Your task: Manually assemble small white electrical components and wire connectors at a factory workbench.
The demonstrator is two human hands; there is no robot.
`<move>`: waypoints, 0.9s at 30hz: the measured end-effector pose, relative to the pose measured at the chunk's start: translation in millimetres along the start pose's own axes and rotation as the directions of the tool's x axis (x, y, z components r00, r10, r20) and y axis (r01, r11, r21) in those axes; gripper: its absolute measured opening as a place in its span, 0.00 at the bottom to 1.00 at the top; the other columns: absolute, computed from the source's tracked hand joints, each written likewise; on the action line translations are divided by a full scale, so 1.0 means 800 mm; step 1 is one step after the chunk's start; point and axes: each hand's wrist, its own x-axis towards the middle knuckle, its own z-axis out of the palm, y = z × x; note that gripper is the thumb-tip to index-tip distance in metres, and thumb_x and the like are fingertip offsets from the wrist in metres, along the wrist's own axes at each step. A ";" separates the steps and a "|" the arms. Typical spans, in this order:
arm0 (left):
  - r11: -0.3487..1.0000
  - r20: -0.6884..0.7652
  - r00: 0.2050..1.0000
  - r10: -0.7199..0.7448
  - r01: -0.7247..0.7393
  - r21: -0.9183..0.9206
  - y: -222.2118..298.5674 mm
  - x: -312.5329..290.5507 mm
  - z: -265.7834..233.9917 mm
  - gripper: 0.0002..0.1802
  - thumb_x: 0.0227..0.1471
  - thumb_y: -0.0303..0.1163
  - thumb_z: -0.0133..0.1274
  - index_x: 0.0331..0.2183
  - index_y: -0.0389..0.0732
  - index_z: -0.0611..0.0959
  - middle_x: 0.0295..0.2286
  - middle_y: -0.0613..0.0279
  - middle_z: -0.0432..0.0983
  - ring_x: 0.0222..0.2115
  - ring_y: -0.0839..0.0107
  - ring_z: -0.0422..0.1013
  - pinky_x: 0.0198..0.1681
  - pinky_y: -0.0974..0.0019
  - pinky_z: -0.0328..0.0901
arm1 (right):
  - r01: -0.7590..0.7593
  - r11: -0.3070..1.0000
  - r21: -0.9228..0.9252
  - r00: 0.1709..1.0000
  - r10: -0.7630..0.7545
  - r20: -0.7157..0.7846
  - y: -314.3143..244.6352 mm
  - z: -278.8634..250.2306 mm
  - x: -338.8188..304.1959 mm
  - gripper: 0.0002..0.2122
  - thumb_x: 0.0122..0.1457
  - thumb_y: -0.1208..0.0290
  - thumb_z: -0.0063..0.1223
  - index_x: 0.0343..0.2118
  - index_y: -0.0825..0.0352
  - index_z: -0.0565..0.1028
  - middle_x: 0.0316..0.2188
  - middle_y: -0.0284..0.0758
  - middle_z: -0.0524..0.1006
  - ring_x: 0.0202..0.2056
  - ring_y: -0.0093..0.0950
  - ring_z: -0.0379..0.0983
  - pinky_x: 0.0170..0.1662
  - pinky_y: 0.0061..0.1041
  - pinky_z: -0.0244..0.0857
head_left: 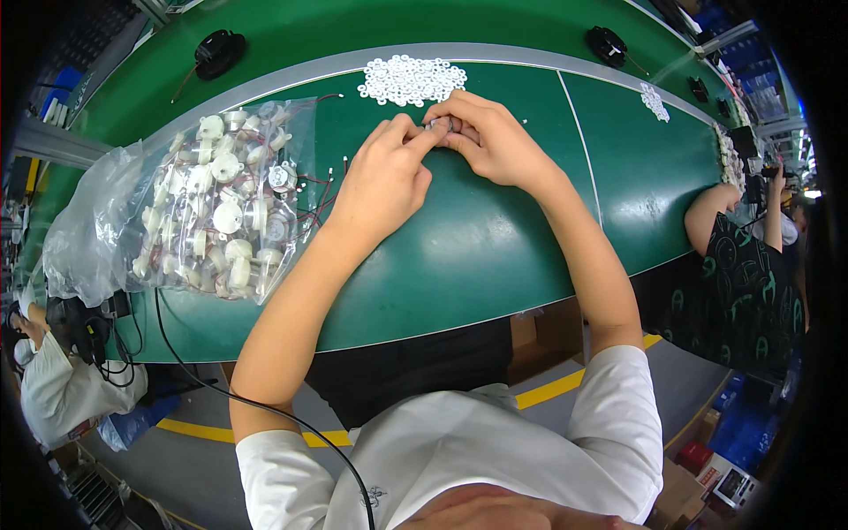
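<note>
My left hand (385,175) and my right hand (496,140) meet over the green table, fingertips pressed together. Between them they pinch a small grey part (439,124), mostly hidden by the fingers, so its kind cannot be made out. Just beyond the fingertips lies a pile of small white rings (408,79). Left of my left forearm, a clear plastic bag (93,225) holds many small motors with cream plastic housings (227,217). Some red and dark wires with white plugs stick out of its right side, near my left wrist.
A black cable (190,369) runs across the table's front edge by my left arm. Two round black devices (218,55) (606,46) sit on the green surface behind the metal strip. Another white ring pile (654,102) lies far right. Co-workers (738,283) sit at both sides.
</note>
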 end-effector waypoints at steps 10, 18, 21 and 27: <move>0.980 -0.004 0.997 0.081 -0.079 0.180 -0.005 0.002 0.006 0.29 0.44 0.16 0.59 0.51 0.42 0.85 0.35 0.59 0.76 0.38 0.57 0.74 0.45 0.54 0.71 | -0.014 0.998 -0.065 0.996 0.008 -0.092 0.000 0.013 -0.009 0.10 0.60 0.78 0.63 0.44 0.68 0.79 0.34 0.39 0.77 0.33 0.34 0.75 0.38 0.33 0.72; 0.905 0.003 0.998 -0.064 0.057 0.421 -0.001 -0.017 -0.046 0.26 0.50 0.23 0.60 0.53 0.44 0.84 0.44 0.58 0.79 0.46 0.56 0.74 0.50 0.54 0.70 | -0.069 0.955 -0.289 0.987 0.023 -0.159 0.004 -0.015 -0.019 0.09 0.58 0.68 0.67 0.40 0.65 0.82 0.29 0.36 0.77 0.29 0.35 0.77 0.34 0.33 0.71; 0.844 -0.057 0.982 -0.179 0.183 0.504 0.006 -0.042 -0.087 0.28 0.49 0.23 0.61 0.54 0.43 0.84 0.46 0.55 0.78 0.49 0.53 0.73 0.54 0.50 0.69 | -0.097 0.915 -0.392 0.983 0.026 -0.183 0.008 -0.039 -0.025 0.10 0.59 0.66 0.67 0.40 0.63 0.83 0.27 0.33 0.76 0.28 0.35 0.75 0.33 0.33 0.70; 0.781 -0.226 0.972 -0.069 0.194 0.593 -0.001 -0.096 -0.172 0.29 0.52 0.32 0.65 0.57 0.40 0.81 0.52 0.45 0.74 0.55 0.45 0.69 0.56 0.49 0.67 | -0.226 0.871 -0.437 0.937 0.072 -0.342 0.025 -0.058 -0.031 0.11 0.59 0.67 0.67 0.43 0.62 0.82 0.29 0.34 0.75 0.29 0.35 0.74 0.34 0.33 0.69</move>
